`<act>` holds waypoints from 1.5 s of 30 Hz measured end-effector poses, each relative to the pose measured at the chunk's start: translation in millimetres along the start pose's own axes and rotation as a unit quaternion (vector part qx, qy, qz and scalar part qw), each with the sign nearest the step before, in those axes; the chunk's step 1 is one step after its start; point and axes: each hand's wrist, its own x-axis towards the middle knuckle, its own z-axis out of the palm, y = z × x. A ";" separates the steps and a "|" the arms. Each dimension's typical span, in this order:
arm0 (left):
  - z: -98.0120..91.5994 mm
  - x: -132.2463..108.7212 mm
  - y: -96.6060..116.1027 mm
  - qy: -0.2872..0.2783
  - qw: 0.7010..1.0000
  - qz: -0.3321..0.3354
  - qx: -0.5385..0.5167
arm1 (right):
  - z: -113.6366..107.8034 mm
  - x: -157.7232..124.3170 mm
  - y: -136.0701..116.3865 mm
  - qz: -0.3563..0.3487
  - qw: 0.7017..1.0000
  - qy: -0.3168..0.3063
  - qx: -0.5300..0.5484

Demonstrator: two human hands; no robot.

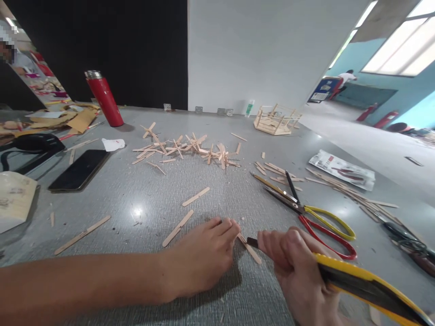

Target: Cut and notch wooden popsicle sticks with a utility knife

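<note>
Through one head-worn camera we look forward and down across the table (136, 190), close above the left hand (207, 253) and right hand (299, 271), with the white panel (251, 50) facing us beyond.

Nothing legible with certainty anywhere in view; only print too small or too blurred to read. On the white packet (341, 170) lying at the right of the desk (231, 194), small red and grey lettering towards the upper left, smeared past reading. On the cream-coloured bag (16, 197) at the left edge, faint pale brownish characters in a couple of patches, impossible to make out. On the little tube (250, 107) near the back, a green-and-white label, far too small to decipher. In the background at the right, on a blue box-like object (326, 86), a white label (320, 96) with dark marks, equally unreadable.
</note>
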 end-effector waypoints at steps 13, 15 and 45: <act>-8.0 -5.8 15.0 0.009 0.996 -0.057 -0.075 | 5.0 36.0 -43.8 -0.012 0.999 0.036 0.030; -7.8 -5.8 17.1 0.028 0.982 -0.081 -0.168 | 5.3 36.3 -44.0 0.009 1.000 0.011 0.012; -1.6 0.9 -21.8 0.035 0.971 0.052 -0.231 | -3.3 31.3 -17.8 -0.015 0.996 0.044 0.076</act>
